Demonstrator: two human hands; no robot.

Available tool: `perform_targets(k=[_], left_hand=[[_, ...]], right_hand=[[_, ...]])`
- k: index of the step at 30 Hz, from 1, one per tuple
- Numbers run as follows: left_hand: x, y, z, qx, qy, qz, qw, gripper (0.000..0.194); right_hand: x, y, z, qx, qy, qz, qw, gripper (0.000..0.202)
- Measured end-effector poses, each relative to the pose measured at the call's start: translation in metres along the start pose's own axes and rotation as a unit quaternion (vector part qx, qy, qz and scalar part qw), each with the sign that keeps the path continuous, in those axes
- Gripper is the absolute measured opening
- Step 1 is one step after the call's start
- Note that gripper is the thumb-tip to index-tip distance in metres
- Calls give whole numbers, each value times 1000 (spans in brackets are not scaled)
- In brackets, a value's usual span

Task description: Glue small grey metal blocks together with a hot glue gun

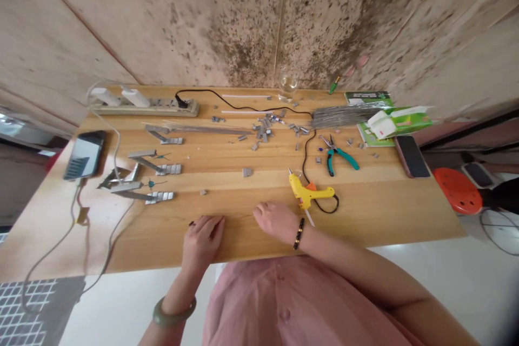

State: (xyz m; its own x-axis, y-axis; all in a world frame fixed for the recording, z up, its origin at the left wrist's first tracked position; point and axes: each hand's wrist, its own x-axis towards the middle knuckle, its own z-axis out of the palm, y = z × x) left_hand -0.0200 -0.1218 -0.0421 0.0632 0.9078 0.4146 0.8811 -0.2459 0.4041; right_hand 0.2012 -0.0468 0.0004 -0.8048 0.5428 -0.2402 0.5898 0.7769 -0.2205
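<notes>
Gun (306, 193), one, yellow: on its side upon the table (377, 211), nozzle toward the wall (243, 21), handle to the right, apparently laid so as to be within easy reach. Right hand (276, 220): just left of the gun and nearer the person, not touching it, lowered with fingers curled; palm hidden, so I could not tell whether it grasped anything. Left hand (203, 238): well left of the gun, also lowered, fingers bent; nothing showed in it, but its grip, too, I could not tell. Block (246, 172), grey, one: left of the gun, untouched, seemingly set apart from the loose pieces (263, 131) beyond the gun. Brackets (170, 169), three: far left of the gun, ranked with gaps, perhaps to keep them from knocking together. Pliers (341, 159): beyond and right of the gun, handles toward the person, presumably for ready pickup. Wires (344, 115), bundled: farther beyond, to the right. Cord (304, 159), black: beyond the gun, running between it and the pliers, a likely snag. Stick (310, 218), white: out behind the gun, near the right wrist.
</notes>
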Motion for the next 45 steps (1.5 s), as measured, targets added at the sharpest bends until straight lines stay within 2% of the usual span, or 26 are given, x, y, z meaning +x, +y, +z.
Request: perform_targets(k=[7,12,16,21,26,32,36,40,45], left_hand=[[2,1,0,1,-8,-6,1000,13],[0,0,3,2,-6,-12,1000,14],[0,0,2,3,-12,-16,1000,14],[2,2,0,-2,-11,-19,1000,13],[3,2,1,2,-9,-4,1000,12],[5,2,0,14,-8,3,1000,14],[5,3,0,24,5,14,1000,14],[7,2,1,27,17,18,999,14],[7,2,1,24,17,23,999,14]], right_hand=[[-2,-1,0,15,-7,12,1000,21],[-4,14,-3,70,-6,11,997,17],[-10,28,-10,101,1,43,994,17],[-27,31,-14,103,-28,44,993,16],[-34,25,-7,46,-31,20,998,15],[-26,16,1,-36,-21,-29,999,15],[-25,22,-5,-44,-23,-9,999,16],[-40,35,-14,-59,-26,30,998,17],[-57,34,-8,-66,-53,24,996,16]])
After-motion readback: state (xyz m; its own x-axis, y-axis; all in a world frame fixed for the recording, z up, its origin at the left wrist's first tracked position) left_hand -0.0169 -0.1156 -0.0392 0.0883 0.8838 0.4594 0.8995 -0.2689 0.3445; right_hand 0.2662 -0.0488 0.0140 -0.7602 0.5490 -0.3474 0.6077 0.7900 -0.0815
